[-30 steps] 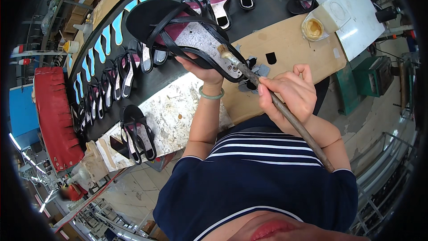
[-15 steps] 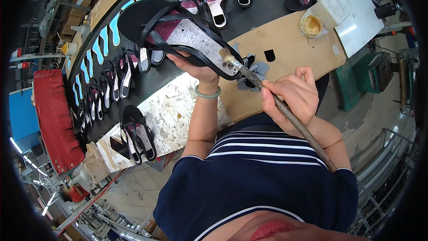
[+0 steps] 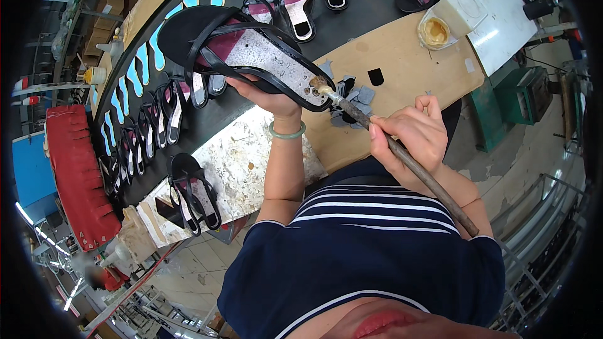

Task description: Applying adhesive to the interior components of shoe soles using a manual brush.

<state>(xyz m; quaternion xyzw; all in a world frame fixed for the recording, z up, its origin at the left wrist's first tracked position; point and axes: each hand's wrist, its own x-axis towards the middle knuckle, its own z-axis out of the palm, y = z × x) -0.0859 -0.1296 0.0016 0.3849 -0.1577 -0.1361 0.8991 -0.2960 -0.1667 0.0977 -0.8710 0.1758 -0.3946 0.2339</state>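
Observation:
My left hand (image 3: 271, 96) grips a black strappy sandal (image 3: 267, 50) from beneath, most of its fingers hidden behind the shoe. The sandal's inner sole is pale and speckled, with a maroon patch under the straps and small holes at the heel. Pinched in my right hand (image 3: 411, 135) is a long-handled brush (image 3: 422, 172). Its brownish bristles touch the sole at the heel end, beside the holes. Below the heel, on the brown board (image 3: 402, 56), lie grey and black scraps (image 3: 358, 99) and a separate small black piece (image 3: 375, 76).
An open tub of yellowish paste (image 3: 434, 31) stands at the board's far right. Several sandals (image 3: 151, 122) line the dark table, with blue sole-shaped pieces (image 3: 142, 64) beyond them. One pair (image 3: 193, 193) sits near the stained white board (image 3: 242, 160). Red material (image 3: 78, 176) hangs at left.
The sandal and my left hand have shifted slightly left and down. The brush tip stays at the heel end, while my right hand has barely moved.

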